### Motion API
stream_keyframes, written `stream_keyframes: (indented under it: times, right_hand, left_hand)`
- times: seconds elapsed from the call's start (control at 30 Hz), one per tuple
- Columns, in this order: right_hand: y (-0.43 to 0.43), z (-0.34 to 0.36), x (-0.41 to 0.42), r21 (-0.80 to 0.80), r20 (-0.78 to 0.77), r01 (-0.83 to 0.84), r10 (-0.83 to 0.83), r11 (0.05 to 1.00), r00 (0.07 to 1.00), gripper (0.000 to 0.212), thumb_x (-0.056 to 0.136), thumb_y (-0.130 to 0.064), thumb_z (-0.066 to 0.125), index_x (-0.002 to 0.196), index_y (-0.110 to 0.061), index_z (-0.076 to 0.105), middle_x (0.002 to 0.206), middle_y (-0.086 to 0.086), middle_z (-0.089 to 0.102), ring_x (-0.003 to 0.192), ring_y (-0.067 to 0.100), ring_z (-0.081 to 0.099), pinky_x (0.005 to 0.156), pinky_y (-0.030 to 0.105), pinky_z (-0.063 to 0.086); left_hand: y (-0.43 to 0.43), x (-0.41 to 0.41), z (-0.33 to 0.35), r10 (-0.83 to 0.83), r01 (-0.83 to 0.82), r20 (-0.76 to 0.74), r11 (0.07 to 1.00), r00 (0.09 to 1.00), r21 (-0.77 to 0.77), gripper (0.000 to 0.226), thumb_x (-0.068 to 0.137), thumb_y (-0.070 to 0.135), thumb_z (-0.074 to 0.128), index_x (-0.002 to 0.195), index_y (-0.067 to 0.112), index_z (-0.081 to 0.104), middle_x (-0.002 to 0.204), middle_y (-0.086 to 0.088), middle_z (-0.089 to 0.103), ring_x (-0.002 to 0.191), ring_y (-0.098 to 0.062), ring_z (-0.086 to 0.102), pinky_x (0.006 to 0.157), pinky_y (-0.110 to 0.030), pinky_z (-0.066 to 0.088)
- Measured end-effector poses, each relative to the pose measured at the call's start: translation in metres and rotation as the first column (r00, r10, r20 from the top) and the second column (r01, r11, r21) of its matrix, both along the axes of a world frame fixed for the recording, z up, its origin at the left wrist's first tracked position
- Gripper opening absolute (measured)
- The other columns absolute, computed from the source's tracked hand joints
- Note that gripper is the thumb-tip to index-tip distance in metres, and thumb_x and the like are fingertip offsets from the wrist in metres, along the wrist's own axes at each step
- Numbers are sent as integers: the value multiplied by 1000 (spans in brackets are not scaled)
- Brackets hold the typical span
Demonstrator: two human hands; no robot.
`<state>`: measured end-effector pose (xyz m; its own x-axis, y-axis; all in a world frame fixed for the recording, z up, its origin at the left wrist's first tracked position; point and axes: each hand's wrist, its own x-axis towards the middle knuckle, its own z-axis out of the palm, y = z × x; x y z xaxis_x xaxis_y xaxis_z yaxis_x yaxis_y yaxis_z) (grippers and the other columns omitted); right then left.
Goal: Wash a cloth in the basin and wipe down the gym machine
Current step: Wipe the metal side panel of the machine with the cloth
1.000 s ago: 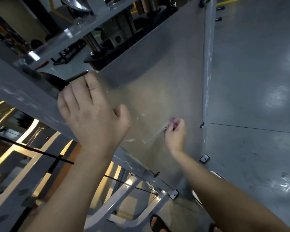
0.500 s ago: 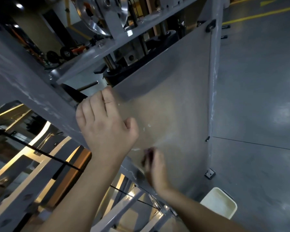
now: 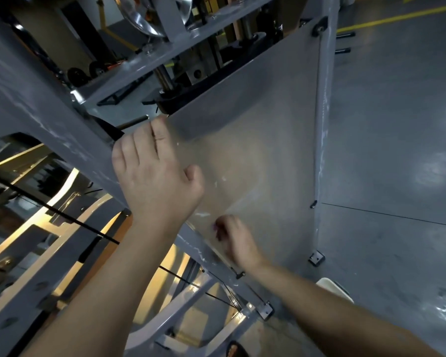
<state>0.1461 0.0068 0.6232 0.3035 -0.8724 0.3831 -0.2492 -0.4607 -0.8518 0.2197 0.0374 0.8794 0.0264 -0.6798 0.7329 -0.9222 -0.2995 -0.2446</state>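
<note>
Head | left hand [image 3: 155, 181] flat on panel [image 3: 268, 150] | right hand [image 3: 236, 240] blurred, pinches mostly hidden cloth [image 3: 215, 229]

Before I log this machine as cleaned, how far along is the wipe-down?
Mid-job. The left hand braces on the frame. The right hand presses a barely visible purple cloth to the clear panel low down. White specks remain higher on the panel, so wiping is left.
</note>
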Motion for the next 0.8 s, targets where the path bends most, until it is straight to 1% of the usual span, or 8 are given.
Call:
stream_keyframes:
  times: [0.17, 0.23, 0.33, 0.4, 0.53, 0.6, 0.7, 0.8]
  right_hand:
    - [-57, 61, -27, 69, 297, 503, -500, 861, 814, 19, 91, 2, 54, 104, -10, 64, 102, -2, 60, 94, 22, 62, 85, 34, 51]
    - [-31, 66, -7, 23, 264, 321, -315, 947, 912, 27, 91, 3, 55, 109, -16, 62, 102, -4, 57, 90, 18, 61, 84, 33, 51]
    - [-5, 41, -7, -255, -78, -159, 144, 954, 987, 41, 85, 7, 53, 113, -22, 57, 102, 2, 54, 88, 17, 55, 82, 39, 52]
    - [-41, 57, -26, -334, -89, -118, 93, 935, 992, 42, 84, 7, 52, 115, -22, 56, 102, 9, 57, 89, 21, 55, 84, 37, 51]
    - [-72, 106, -40, -197, 287, 393, -330, 898, 899, 18, 95, -1, 48, 104, -8, 62, 98, 6, 61, 90, 23, 59, 84, 34, 50]
    - [-47, 84, -22, -200, 185, 242, -206, 950, 961, 22, 95, -4, 45, 106, -8, 64, 100, 7, 59, 92, 29, 59, 84, 36, 50]
    - [-22, 32, -22, -264, -263, -227, 156, 937, 952, 35, 86, 7, 48, 110, -12, 65, 106, 8, 56, 97, 32, 56, 85, 45, 53]
    - [-49, 61, -38, -273, -211, -141, 83, 952, 974, 42, 80, -1, 38, 109, -16, 64, 103, 8, 54, 93, 30, 58, 81, 44, 54]
  left_hand:
    - [0, -1, 0, -2, 2, -5, 1000, 1000, -2, 79, 69, 29, 52, 140, -5, 47, 127, -23, 55, 118, -43, 50, 112, -52, 31]
    - [1, -1, 0, 5, -5, -13, 1000, 1000, 15, 80, 69, 29, 52, 141, -5, 46, 128, -23, 53, 119, -43, 49, 113, -52, 29]
    - [3, -3, 0, -2, 3, -10, 1000, 1000, 29, 81, 68, 28, 54, 142, -5, 44, 129, -22, 52, 120, -42, 48, 114, -51, 28]
    - [3, -3, 2, -12, 12, -10, 1000, 1000, 17, 81, 67, 27, 54, 141, -5, 45, 128, -23, 53, 120, -43, 48, 114, -51, 28]
    - [2, -4, 3, 10, -9, -24, 1000, 1000, 27, 80, 68, 28, 52, 141, -5, 44, 129, -23, 52, 121, -42, 47, 115, -52, 28]
    - [3, -6, 3, 13, -12, -31, 999, 999, 32, 81, 67, 28, 52, 141, -5, 44, 129, -23, 52, 121, -43, 47, 114, -52, 28]
    - [4, -6, 2, 8, -7, -22, 999, 1000, 46, 83, 67, 28, 54, 142, -5, 43, 130, -23, 52, 122, -43, 47, 115, -52, 28]
    - [3, -7, 2, 2, -1, -26, 1000, 1000, 16, 81, 67, 27, 54, 140, -5, 45, 126, -23, 53, 119, -43, 49, 114, -52, 29]
